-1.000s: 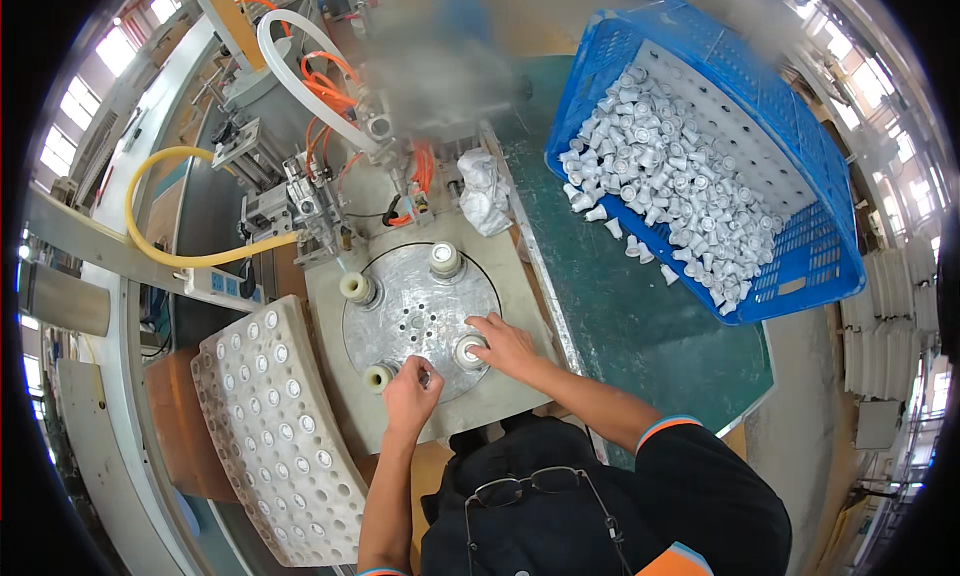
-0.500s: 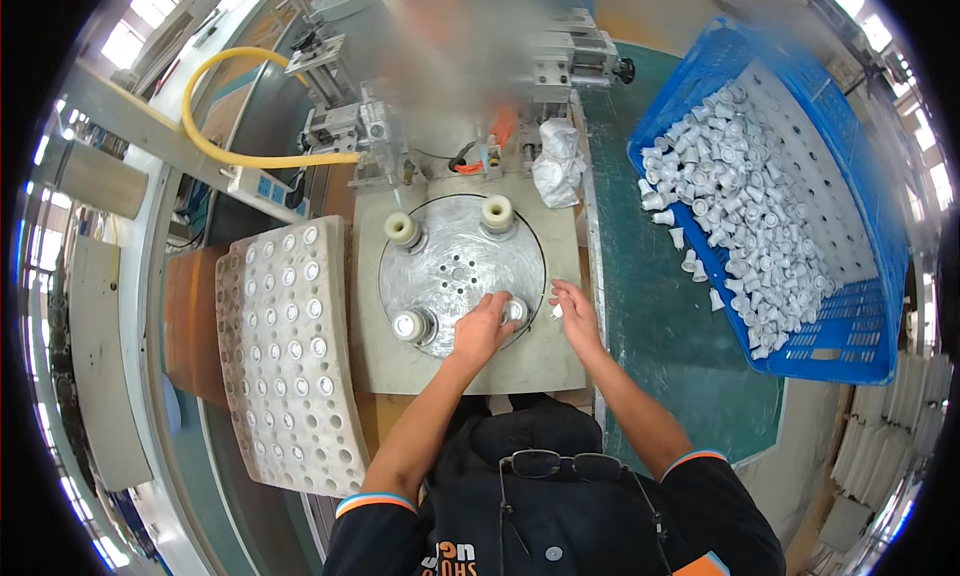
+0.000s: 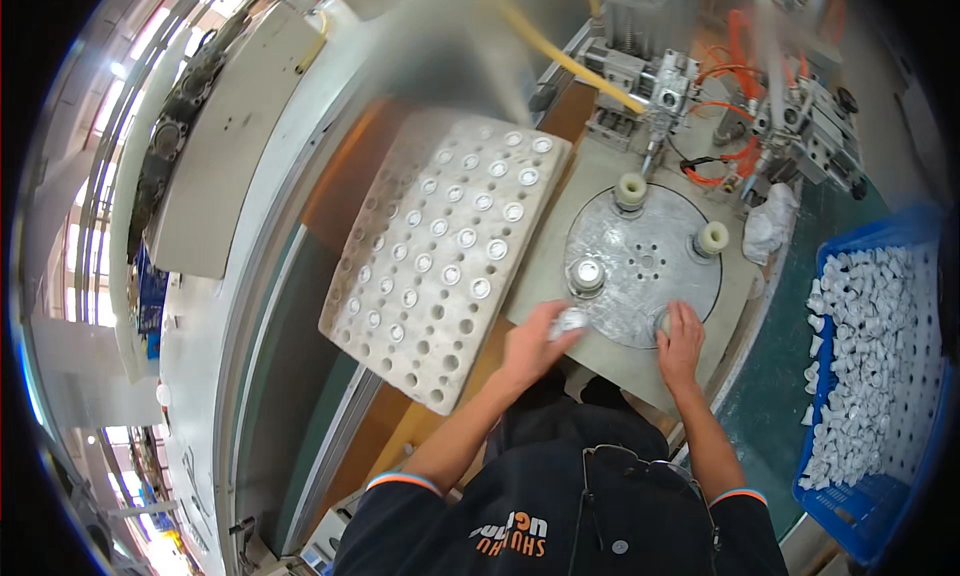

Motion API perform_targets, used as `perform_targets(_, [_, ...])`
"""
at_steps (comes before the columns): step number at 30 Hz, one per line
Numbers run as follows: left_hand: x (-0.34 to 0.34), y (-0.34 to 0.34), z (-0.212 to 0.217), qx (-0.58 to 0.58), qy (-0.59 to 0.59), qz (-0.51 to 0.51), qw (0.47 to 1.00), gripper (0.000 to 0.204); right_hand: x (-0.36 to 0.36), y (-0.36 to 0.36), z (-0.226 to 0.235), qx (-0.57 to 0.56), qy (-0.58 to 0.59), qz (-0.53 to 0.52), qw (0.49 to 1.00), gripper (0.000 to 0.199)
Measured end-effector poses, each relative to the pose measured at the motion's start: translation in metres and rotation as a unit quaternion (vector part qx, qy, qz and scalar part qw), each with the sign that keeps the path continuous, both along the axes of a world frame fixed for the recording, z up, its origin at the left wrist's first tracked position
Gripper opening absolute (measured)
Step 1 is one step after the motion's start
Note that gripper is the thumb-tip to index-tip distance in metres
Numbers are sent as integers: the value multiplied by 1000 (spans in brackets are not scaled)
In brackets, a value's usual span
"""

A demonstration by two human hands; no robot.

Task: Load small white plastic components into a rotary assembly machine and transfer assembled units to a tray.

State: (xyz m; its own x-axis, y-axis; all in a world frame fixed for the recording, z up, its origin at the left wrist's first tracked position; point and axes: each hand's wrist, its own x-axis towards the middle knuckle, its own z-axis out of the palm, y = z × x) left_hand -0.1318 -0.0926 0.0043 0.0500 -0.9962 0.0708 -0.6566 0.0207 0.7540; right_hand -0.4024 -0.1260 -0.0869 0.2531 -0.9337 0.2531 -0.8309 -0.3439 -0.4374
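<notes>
My left hand [image 3: 532, 348] is closed on a small white plastic cup [image 3: 569, 322], held off the near left rim of the round metal turntable [image 3: 610, 236]. My right hand [image 3: 682, 348] has its fingers bent round the turntable's near right holder [image 3: 661, 322]; they hide most of it and whatever sits in it. A white cup [image 3: 588, 272] stands in the left holder. Two cream ring-shaped holders, one at the far side [image 3: 630, 190] and one at the right [image 3: 712, 238], show open tops.
Left of the turntable lies a pale tray [image 3: 432, 348] with rows of holes, many holding white cups. Metal fixtures [image 3: 665, 86] with yellow and orange hoses stand behind. At right, a blue crate [image 3: 850, 531] holds a heap of white cups. A crumpled white bag [image 3: 768, 224] lies near the fixtures.
The view has swung left toward the tray. My left hand has come off the near right holder with a white cup, moving left. My right hand has moved in to that holder.
</notes>
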Motion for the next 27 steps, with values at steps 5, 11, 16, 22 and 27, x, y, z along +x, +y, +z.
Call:
perform_targets(5, [120, 57, 26, 40, -64, 277, 958, 45, 12, 2, -5, 2, -9, -67, 998, 68])
perform_targets(11, [169, 52, -3, 91, -205, 202, 953, 40, 13, 8, -3, 31, -26, -115, 993, 69])
perform_targets(16, [187, 75, -16, 81, -156, 212, 961, 57, -11, 32, 15, 40, -82, -147, 985, 61])
perform_targets(22, [179, 103, -4, 135, -216, 180, 950, 66, -174, 34, -5, -18, -1, -410, 912, 46])
perform_targets(27, [148, 93, -6, 78, -245, 181, 949, 64, -311, 45, -9, -49, 112, -469, 874, 42])
